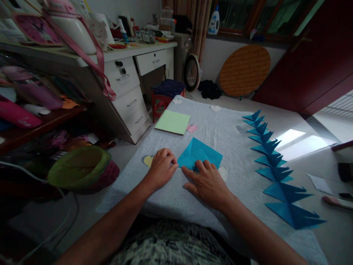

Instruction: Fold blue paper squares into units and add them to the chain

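A blue sheet of folded paper (200,154) lies on a grey cloth-covered table (234,147). My left hand (161,168) is curled into a loose fist, its fingertips pressing the paper's left corner. My right hand (206,180) lies flat with fingers stretched out over the paper's near edge. A stack of pale green paper (173,122) sits further back on the table.
A row of several folded blue paper shapes (271,162) runs along the table's right edge. A white desk with drawers (129,92) stands at left, a red stool (165,94) behind the table, a green basin (78,167) on the floor at left.
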